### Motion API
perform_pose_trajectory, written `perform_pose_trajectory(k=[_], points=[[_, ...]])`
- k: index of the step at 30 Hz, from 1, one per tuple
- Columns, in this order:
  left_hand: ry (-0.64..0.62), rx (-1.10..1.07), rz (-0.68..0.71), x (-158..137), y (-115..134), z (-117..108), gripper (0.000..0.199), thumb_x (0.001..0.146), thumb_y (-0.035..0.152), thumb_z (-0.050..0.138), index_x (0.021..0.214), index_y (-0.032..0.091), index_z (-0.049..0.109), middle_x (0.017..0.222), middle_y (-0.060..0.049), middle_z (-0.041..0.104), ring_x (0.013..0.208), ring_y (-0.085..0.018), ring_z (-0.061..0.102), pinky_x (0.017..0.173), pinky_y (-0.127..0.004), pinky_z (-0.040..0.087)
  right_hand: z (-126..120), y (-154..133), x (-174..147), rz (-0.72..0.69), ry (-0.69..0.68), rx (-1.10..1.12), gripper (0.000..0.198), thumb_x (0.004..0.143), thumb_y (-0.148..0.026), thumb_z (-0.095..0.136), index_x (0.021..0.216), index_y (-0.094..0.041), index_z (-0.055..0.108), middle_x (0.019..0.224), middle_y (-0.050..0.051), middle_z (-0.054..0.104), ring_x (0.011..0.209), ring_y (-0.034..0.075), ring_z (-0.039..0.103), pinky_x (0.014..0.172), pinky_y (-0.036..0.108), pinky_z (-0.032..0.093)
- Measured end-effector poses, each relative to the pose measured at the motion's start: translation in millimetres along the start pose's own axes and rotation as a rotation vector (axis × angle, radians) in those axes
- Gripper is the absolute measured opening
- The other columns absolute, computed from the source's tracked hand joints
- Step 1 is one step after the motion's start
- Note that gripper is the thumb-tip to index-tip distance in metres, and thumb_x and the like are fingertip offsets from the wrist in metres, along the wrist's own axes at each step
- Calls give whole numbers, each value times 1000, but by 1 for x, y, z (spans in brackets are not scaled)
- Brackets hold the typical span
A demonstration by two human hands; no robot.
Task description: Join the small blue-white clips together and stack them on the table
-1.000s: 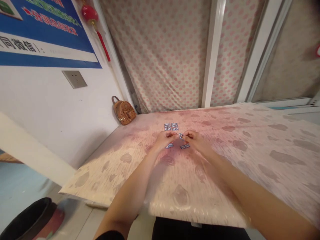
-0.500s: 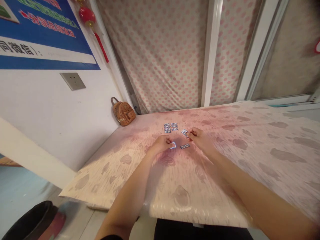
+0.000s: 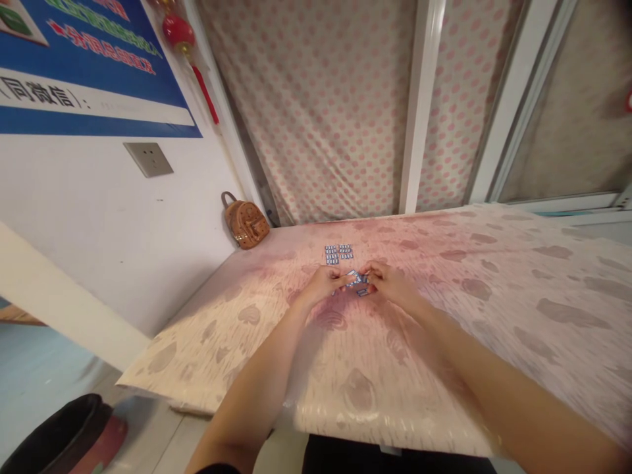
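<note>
My left hand (image 3: 324, 283) is closed, its thumb and fingers pinching a small blue-and-white card (image 3: 352, 277) marked with pale bars. Close on the right, my right hand (image 3: 389, 283) pinches another small blue-and-white card (image 3: 365, 279), partly covered by the fingers. The two cards meet or overlap between my fingertips; I cannot tell whether they are joined. Below them a similar card (image 3: 362, 292) lies on the table, partly hidden by my right hand. Just beyond my hands, several matching cards (image 3: 332, 255) lie in a neat block of two groups.
A patterned cloth (image 3: 355, 388) covers the table. At its back left corner a small brown backpack-shaped bag (image 3: 245, 222) leans by the wall. Behind hangs a dotted curtain (image 3: 326, 118). A dark-rimmed bin (image 3: 69, 431) stands on the floor at lower left.
My right hand has moved left and slightly down, bringing its card against the one in my left hand. The left hand's card is now raised and tilted toward it.
</note>
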State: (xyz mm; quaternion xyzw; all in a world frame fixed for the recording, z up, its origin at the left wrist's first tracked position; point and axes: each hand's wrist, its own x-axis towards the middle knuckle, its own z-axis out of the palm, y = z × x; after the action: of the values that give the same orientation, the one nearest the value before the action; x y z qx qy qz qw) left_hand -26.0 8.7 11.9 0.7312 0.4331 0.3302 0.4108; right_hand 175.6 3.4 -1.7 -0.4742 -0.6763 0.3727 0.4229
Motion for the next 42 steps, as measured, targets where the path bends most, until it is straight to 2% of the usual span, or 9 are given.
perform_pose_trajectory(k=[6, 10, 14, 17, 20, 25, 30, 38, 42], points=[[31, -13, -26, 0, 3, 0, 60, 67, 71, 67, 57, 13, 57, 52, 2, 49, 49, -8, 39, 49, -22, 25, 5, -1, 1, -26, -49, 104, 13, 77, -30, 58, 68, -22, 55, 61, -1, 64, 55, 15, 61, 57, 27, 48], [48, -16, -45, -2, -1, -5, 58, 72, 68, 65, 68, 11, 69, 55, 0, 54, 51, -9, 42, 50, -21, 28, 0, 7, 4, -30, 71, 13, 14, 76, -33, 58, 67, -23, 54, 55, -2, 60, 52, 14, 57, 54, 26, 44], [-36, 75, -47, -2, -9, -4, 44, 74, 55, 70, 76, 12, 75, 58, -1, 60, 56, -12, 49, 54, -22, 34, -6, 11, 6, 3, 168, 53, 15, 78, -35, 57, 69, -23, 54, 60, 0, 62, 54, 15, 57, 56, 28, 45], [83, 106, 10, 2, -9, 1, 37, 79, 48, 67, 73, 12, 73, 64, -2, 62, 60, -12, 49, 57, -23, 35, -5, 6, 5, 2, 137, 92, 17, 79, -38, 56, 72, -23, 55, 62, 0, 62, 57, 15, 59, 58, 29, 46], [150, -47, 7, 6, -4, 7, 39, 83, 48, 62, 79, 11, 72, 70, -3, 63, 62, -12, 50, 58, -22, 36, -3, 1, 3, -47, 75, 102, 18, 78, -39, 56, 75, -21, 57, 60, -1, 60, 57, 15, 58, 58, 28, 45], [12, -383, -27, 4, 1, 14, 47, 71, 53, 74, 85, 8, 73, 70, -5, 63, 59, -10, 48, 58, -22, 36, 0, -1, 1, -142, 6, 106, 21, 79, -40, 58, 74, -20, 55, 61, -2, 58, 57, 14, 56, 56, 26, 43], [57, -401, -37, 0, 7, 18, 48, 64, 52, 80, 83, 9, 72, 66, -3, 62, 55, -8, 46, 55, -21, 33, 3, 0, 1, -138, -28, 99, 20, 79, -41, 58, 75, -21, 54, 66, -2, 60, 62, 15, 58, 58, 26, 44], [305, -399, -120, -1, 16, 18, 24, 75, 36, 74, 80, 12, 69, 72, -4, 68, 63, -11, 60, 61, -22, 45, 1, 5, 6, -46, 270, 41, 18, 77, -40, 53, 71, -23, 52, 67, 1, 62, 66, 17, 59, 64, 29, 44], [368, -441, -121, -2, 21, 21, 17, 80, 30, 70, 82, 13, 68, 78, -7, 72, 69, -14, 66, 65, -23, 50, -1, -1, 1, -68, 330, -9, 17, 79, -38, 51, 71, -23, 53, 69, 2, 63, 68, 18, 59, 65, 31, 43]])
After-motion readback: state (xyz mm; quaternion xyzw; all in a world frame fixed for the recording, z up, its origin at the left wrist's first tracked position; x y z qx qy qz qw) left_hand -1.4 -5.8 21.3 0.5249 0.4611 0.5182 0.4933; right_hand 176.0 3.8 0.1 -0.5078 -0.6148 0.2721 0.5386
